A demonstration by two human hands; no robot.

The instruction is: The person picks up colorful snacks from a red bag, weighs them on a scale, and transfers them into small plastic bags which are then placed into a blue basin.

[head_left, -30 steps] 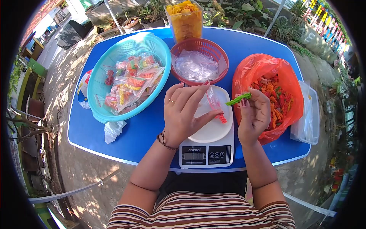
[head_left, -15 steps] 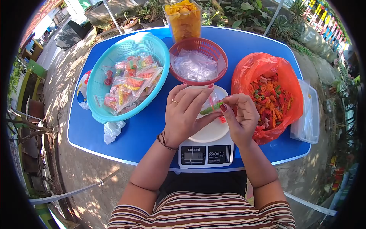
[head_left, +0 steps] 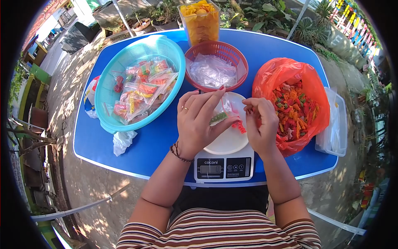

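In my left hand [head_left: 197, 118] is a small clear zip bag [head_left: 226, 108], gripped between thumb and fingers above the scale. A green snack piece [head_left: 218, 118] shows inside it. My right hand [head_left: 263, 126] hovers just right of the bag, fingers loosely curled with no object visible between them. Beneath the hands, a round cream plate [head_left: 226, 146] rests on the white kitchen scale [head_left: 224, 169]. Red curly snack pieces [head_left: 239, 126] lie on or just above the plate, partly hidden by my left thumb.
A turquoise basket [head_left: 181, 62] with filled bags stands left. A red basket [head_left: 237, 54] of clear bags is at the back, before a tub of yellow chips [head_left: 201, 25]. To the right, an orange plastic bag [head_left: 265, 74] holds colourful snacks beside a clear container [head_left: 340, 124].
The green piece now sits lower and further left, inside the bag. My right hand has drawn back slightly to the right, away from it. More of the red pieces shows.
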